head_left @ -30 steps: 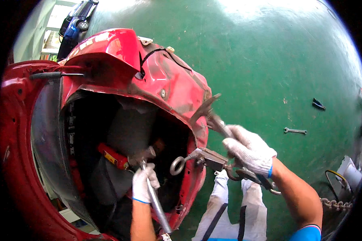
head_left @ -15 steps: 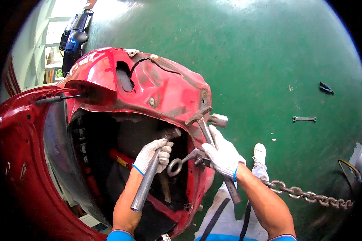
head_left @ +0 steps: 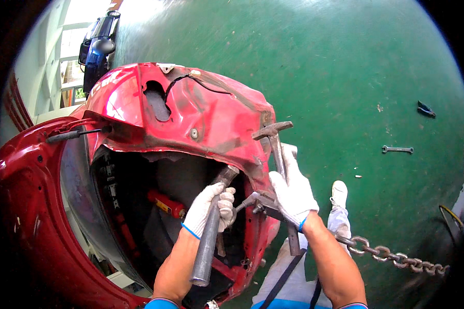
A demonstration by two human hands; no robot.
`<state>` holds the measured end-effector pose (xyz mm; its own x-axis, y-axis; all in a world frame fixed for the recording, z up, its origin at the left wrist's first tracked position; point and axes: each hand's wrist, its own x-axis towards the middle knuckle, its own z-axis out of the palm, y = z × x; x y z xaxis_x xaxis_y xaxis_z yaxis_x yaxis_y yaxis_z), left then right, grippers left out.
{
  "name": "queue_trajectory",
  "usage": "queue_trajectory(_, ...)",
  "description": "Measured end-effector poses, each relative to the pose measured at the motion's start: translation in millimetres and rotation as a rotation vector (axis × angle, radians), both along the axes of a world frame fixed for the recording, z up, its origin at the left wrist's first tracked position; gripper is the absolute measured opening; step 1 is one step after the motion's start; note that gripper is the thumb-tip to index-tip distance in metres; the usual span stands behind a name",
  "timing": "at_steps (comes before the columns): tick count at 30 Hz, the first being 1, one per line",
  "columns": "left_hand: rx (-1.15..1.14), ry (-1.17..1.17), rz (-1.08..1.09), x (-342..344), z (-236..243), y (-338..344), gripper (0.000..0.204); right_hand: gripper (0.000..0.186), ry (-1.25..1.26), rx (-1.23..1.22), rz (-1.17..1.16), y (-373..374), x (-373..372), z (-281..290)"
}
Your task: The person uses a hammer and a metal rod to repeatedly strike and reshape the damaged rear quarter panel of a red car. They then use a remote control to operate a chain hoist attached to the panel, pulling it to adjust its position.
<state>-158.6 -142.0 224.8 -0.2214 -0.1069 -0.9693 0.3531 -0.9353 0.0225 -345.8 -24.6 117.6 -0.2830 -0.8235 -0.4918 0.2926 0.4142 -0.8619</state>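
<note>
My left hand point(head_left: 207, 208), in a white glove with blue cuff, is closed round a thick grey metal handle; this hammer point(head_left: 205, 252) points its dark head up toward the trunk rim. My right hand point(head_left: 295, 191), gloved alike, grips a second hammer point(head_left: 279, 154) with a narrow, pointed head raised beside the panel edge. Both hands are over the rear of a red car body point(head_left: 206, 116), dented and stripped of parts. Just left of my right hand, a metal pulling clamp point(head_left: 266, 202) sits on the trunk's edge, partly hidden by the hand.
The raised trunk lid point(head_left: 31, 201) is at left. Inside the dark trunk lies a red fire extinguisher point(head_left: 165, 204). A heavy chain point(head_left: 384, 252) stretches right from behind my right forearm. A spanner point(head_left: 397, 149) and pliers point(head_left: 426, 109) lie on the green floor point(head_left: 335, 77). A dark blue car point(head_left: 95, 54) stands far left.
My left hand has shifted right with its hammer, now covering the clamp's ring. The right hand's hammer has risen and turned more upright. The view has shifted slightly.
</note>
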Motion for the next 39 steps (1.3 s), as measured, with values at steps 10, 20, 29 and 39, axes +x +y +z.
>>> queue_trajectory(10, -0.115, -0.062, -0.132, 2, -2, 4, 0.029, 0.072, -0.043, -0.046, 0.114, -1, 5, 0)
queue_trajectory(20, -0.11, -0.081, -0.115, -4, 0, 3, 0.023, 0.074, 0.012, -0.03, 0.263, 1, -2, -4)
queue_trajectory(29, -0.122, -0.074, -0.153, -6, 1, 5, 0.024, 0.071, 0.134, -0.19, 0.349, 2, -2, -23)
queue_trajectory(39, -0.136, -0.081, -0.167, -2, 2, 5, 0.026, 0.073, 0.039, -0.113, 0.451, -5, 0, -19)
